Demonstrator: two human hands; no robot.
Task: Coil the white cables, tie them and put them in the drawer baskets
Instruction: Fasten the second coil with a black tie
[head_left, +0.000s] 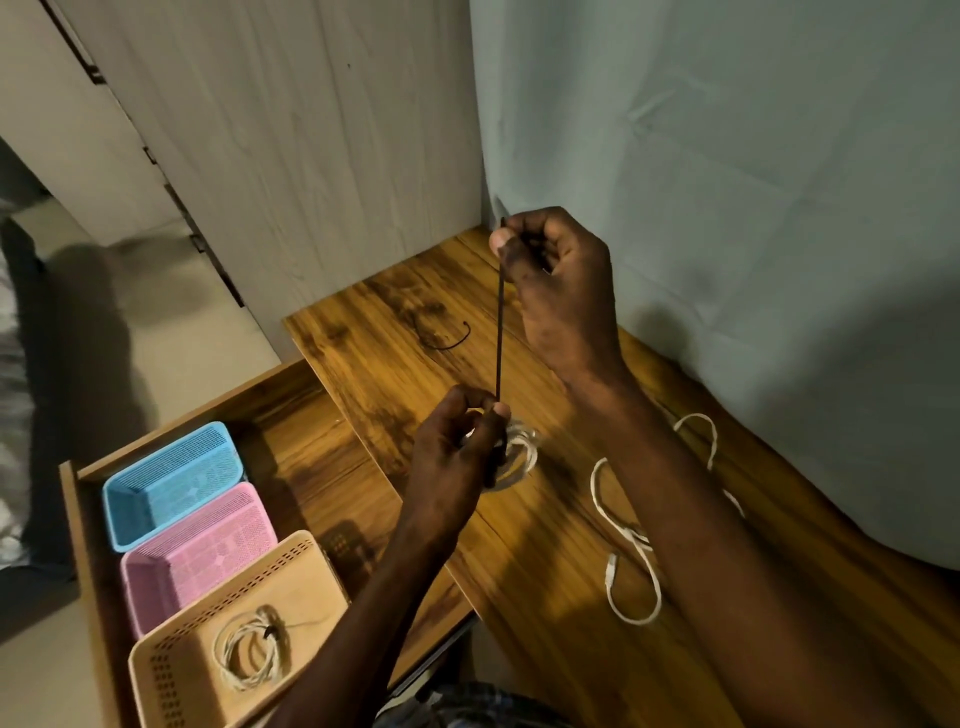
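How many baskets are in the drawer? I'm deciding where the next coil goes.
3, in a row in the drawer: blue basket farthest, pink basket in the middle, beige basket nearest.

No readable text, label, brand, number or sign appears anywhere in view; every visible surface is plain and unmarked as far as can be seen.

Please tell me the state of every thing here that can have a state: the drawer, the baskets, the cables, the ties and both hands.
Drawer: open.
Blue basket: empty.
Pink basket: empty.
Beige basket: holds one tied coil.
Coiled cable: being tied.
Black tie: pulled taut.
Spare tie: lying curled on the table.
Loose cable: uncoiled.
Left hand: grips the coil.
Right hand: pinches the tie.
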